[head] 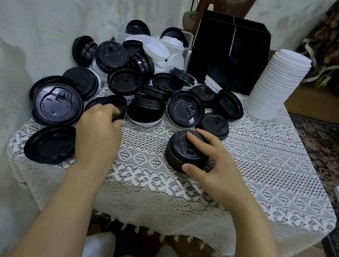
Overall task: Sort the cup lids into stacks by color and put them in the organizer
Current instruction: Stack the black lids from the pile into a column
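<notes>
A small table draped in a lace tablecloth [248, 165] fills the centre of the frame. The black organizer [229, 55] stands at upper centre, the tall white lid stack [278, 84] just right of it, and the unsorted lid pile [124, 82] spreads across the upper left. The right hand [209, 165] clasps a short upright black stack [182, 153] at mid-frame. The left hand [97, 131] curls over the rim of a loose black lid [109, 102]. That lid lies left of the stack, so it likely travels rightward to cap it.
</notes>
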Available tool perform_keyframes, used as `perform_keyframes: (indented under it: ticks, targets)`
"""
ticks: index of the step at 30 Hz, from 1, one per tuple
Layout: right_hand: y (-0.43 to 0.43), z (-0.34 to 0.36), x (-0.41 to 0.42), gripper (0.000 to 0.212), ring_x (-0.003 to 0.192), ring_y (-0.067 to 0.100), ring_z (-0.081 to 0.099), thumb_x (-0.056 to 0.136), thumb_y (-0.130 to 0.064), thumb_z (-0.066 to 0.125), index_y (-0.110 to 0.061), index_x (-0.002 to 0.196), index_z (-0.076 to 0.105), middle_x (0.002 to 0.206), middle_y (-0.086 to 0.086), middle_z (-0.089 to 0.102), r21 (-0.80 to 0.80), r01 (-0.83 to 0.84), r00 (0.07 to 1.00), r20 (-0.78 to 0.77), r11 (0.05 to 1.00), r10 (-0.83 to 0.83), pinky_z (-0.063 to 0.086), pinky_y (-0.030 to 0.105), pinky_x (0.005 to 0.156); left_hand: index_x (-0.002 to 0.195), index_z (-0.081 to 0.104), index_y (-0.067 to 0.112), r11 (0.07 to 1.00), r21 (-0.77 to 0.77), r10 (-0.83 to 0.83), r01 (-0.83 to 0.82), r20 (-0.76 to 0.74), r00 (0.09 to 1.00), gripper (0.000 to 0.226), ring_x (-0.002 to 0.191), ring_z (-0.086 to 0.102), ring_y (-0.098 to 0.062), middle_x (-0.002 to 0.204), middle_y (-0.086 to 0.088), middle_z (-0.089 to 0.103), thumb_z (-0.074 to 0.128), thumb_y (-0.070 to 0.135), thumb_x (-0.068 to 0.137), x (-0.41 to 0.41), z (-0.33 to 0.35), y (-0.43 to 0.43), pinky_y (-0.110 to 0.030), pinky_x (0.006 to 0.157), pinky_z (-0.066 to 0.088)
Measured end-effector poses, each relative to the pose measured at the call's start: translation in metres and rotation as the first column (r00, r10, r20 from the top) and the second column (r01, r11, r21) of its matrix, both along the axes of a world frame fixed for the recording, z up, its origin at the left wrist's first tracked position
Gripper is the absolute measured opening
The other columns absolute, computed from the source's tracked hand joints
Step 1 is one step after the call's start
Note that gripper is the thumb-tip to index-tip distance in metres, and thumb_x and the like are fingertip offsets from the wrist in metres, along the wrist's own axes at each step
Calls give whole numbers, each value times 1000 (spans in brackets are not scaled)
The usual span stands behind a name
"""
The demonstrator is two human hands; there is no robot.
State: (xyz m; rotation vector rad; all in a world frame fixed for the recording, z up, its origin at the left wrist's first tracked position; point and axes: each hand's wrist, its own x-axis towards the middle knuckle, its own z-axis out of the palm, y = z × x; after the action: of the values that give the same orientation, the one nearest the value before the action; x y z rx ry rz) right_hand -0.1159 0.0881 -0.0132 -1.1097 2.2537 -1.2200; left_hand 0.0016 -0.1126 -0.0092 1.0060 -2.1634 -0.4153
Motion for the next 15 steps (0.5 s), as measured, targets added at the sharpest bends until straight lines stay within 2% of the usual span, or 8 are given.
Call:
perform_keyframes:
  ticks: [2,4,6,7,9,11,12,15]
  targets:
    - [0,0,0,64,123,-12,29,86,-19,72,-35,142,47,148,-25,30,0,0,1000,-1,1000,0,22,0,91,103,69,-1,997,-78,-22,15,-79,997,17,90,61,-33,95,-16,66,65,9,89,0,3,1,-37,78,45]
    - [-1,0,0,63,122,-13,29,86,-19,72,-36,141,47,147,-26,30,0,0,1000,0,1000,0,23,-3,88,100,70,1,991,-122,-77,49,-233,970,15,84,59,-22,89,-7,65,63,10,91,1,11,8,-26,76,44]
    - [0,0,0,63,120,-15,28,86,-19,72,-36,141,47,146,-27,30,-1,0,1000,1,1000,0,22,-4,87,100,70,11,991,-1,-119,131,-426,897,11,75,57,-2,83,7,62,62,11,92,2,22,18,-10,72,43]
    - [0,0,0,63,119,-16,28,86,-19,72,-36,141,47,145,-27,30,-1,0,1000,4,1000,0,22,-4,86,98,68,19,975,108,-116,196,-506,855,12,73,59,2,81,12,62,62,11,92,2,27,23,-8,71,45]
    - [0,0,0,63,119,-15,28,86,-19,72,-36,141,47,145,-27,30,-1,-1,1000,7,1000,1,23,-3,87,94,65,28,881,343,-70,326,-587,806,20,78,65,2,84,10,67,59,8,94,4,32,29,-17,75,52]
    - [0,0,0,63,120,-15,28,86,-20,72,-37,141,47,145,-27,30,-1,0,1000,3,1000,0,22,-1,89,96,66,27,782,503,-52,368,-536,843,22,88,68,-12,92,2,70,55,8,95,6,30,29,-30,76,55]
    - [-1,0,0,63,120,-15,28,86,-20,72,-37,141,47,146,-27,30,0,0,1000,0,1000,0,22,0,89,97,67,25,748,558,-58,358,-483,874,22,89,67,-16,94,0,70,54,8,96,7,29,27,-32,72,54]
    - [0,0,0,63,122,-14,29,86,-21,72,-37,141,46,146,-27,30,5,-4,1000,-4,1000,4,22,-1,89,93,68,25,725,622,-81,297,-352,933,23,83,62,-13,93,2,69,52,9,97,6,23,23,-30,68,48]
